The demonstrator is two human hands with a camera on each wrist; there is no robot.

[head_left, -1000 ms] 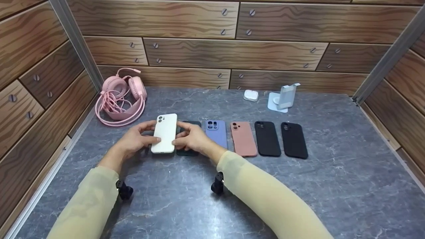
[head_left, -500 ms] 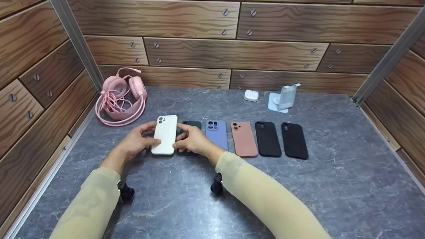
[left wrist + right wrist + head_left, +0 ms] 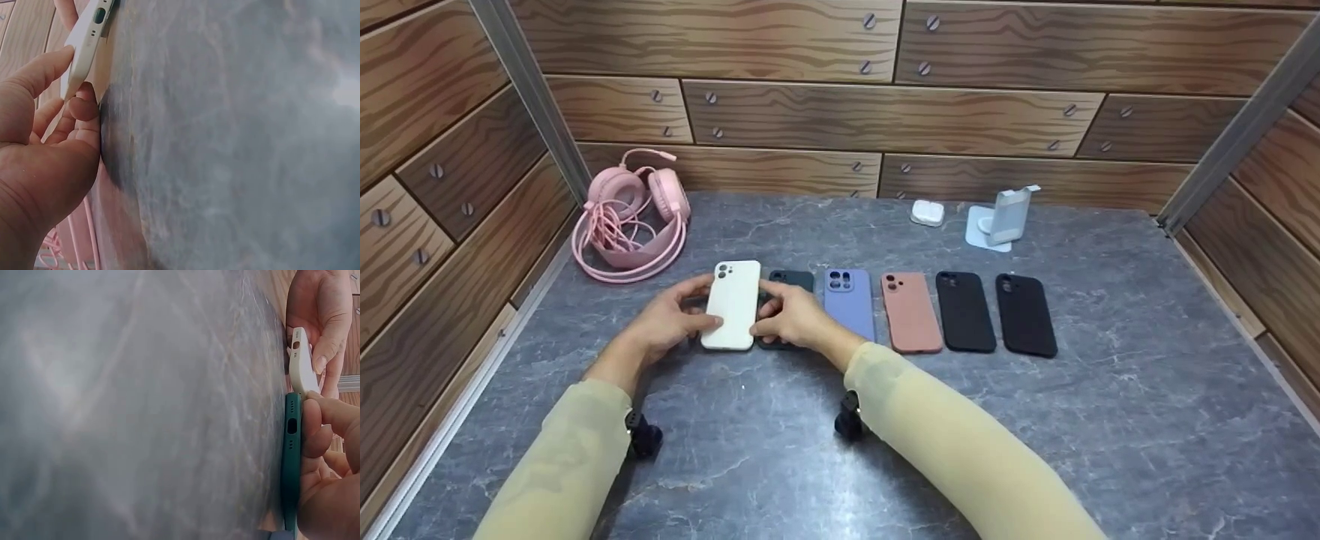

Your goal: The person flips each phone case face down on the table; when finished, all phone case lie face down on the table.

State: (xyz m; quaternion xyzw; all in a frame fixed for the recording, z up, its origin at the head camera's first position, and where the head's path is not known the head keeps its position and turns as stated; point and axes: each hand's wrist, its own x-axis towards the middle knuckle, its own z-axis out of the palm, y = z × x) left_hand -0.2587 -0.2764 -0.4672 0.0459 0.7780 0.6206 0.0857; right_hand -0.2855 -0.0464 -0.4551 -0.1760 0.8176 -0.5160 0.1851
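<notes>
A white phone case (image 3: 733, 304) is at the left end of a row of phone cases, camera cutouts away from me. My left hand (image 3: 666, 321) grips its left edge, thumb on the back face. My right hand (image 3: 799, 319) pinches its right edge near the lower corner. Under that hand lies a dark green phone case (image 3: 793, 280), partly hidden by the fingers. In the right wrist view the white case's lower end tilts just beside and above the green case (image 3: 291, 461). Charging-port cutouts show on both.
Rightward in the row lie a purple phone case (image 3: 847, 300), a pink one (image 3: 911, 315) and two black ones (image 3: 966, 311). Pink headphones (image 3: 630, 217) with coiled cable sit back left. A white earbud case (image 3: 928, 213) and a pale blue stand (image 3: 1006, 217) are at the back.
The white case has come down slightly toward the table and toward me, with both hands still on it. The other cases stay in place.
</notes>
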